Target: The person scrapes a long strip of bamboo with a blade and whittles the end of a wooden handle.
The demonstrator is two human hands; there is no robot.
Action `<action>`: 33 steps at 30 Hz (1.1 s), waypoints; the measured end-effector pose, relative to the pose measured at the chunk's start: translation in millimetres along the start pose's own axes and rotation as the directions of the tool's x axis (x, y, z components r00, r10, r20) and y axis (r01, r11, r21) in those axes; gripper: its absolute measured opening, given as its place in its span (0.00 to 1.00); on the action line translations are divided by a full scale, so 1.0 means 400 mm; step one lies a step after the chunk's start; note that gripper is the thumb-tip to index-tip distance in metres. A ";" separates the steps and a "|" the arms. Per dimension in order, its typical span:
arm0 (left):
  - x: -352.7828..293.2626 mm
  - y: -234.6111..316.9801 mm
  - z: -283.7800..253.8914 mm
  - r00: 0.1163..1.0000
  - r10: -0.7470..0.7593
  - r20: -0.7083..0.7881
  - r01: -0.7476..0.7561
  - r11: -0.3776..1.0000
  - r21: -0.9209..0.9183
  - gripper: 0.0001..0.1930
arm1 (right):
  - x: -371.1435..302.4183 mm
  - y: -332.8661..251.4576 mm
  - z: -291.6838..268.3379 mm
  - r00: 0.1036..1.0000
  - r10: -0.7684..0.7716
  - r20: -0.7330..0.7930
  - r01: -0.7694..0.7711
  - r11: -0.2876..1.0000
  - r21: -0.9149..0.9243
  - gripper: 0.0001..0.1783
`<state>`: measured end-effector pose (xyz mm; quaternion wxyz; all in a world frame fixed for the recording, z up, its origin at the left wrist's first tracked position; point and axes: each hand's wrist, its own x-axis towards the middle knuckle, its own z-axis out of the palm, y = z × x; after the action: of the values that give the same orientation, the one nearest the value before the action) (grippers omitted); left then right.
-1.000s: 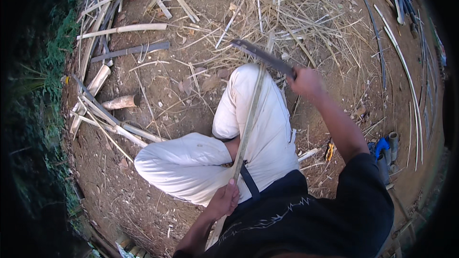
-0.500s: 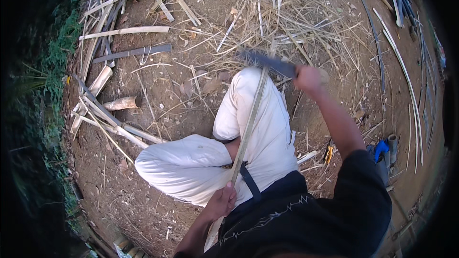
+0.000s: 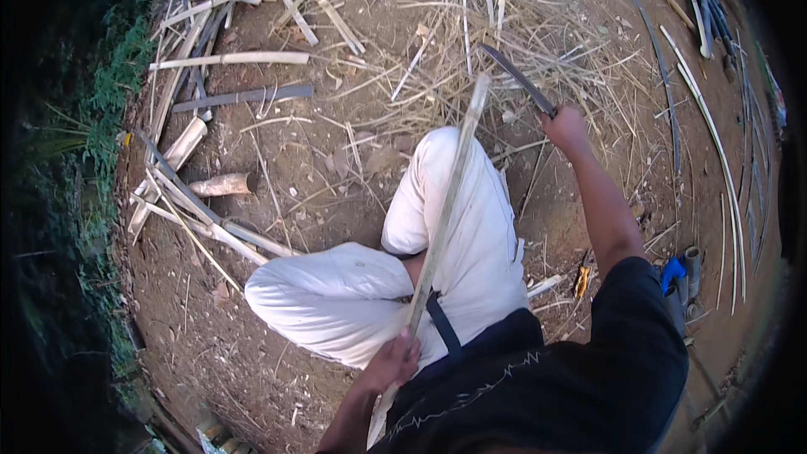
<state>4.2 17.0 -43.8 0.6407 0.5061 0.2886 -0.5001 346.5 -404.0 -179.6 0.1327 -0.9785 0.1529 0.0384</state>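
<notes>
My left hand (image 3: pixel 393 361) is closed around the lower part of a long bamboo strip (image 3: pixel 445 227), near my waist. The strip runs up across my lap and over my raised knee, its far end free above the ground. My right hand (image 3: pixel 566 128) grips the handle of a machete (image 3: pixel 519 77), out past the knee and to the right. The machete's dark blade points up and left, apart from the strip, with its narrow edge view showing. Beneath the blade lies a heap of thin bamboo shavings (image 3: pixel 538 59).
Split bamboo pieces (image 3: pixel 227 59) are piled at the far left, beside a short bamboo section (image 3: pixel 220 185). Long strips (image 3: pixel 706 126) lie along the right side. An orange-handled tool (image 3: pixel 582 282) and a blue object (image 3: pixel 672 272) by grey tubes rest right of my lap.
The machete has come off the strip and moved right and slightly up, its blade turned from lying across the strip. My left hand stays on the strip in nearly the same place.
</notes>
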 end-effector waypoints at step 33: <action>-0.017 -0.036 -0.051 0.944 -0.126 0.306 0.250 0.877 -0.410 0.26 | -0.174 -0.027 0.008 0.988 -0.153 0.029 0.151 0.986 0.077 0.18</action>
<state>-8.6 38.8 -49.6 0.7200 0.2433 0.3531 -0.5456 283.7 -373.3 -172.1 0.1741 -0.9809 0.0768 0.0396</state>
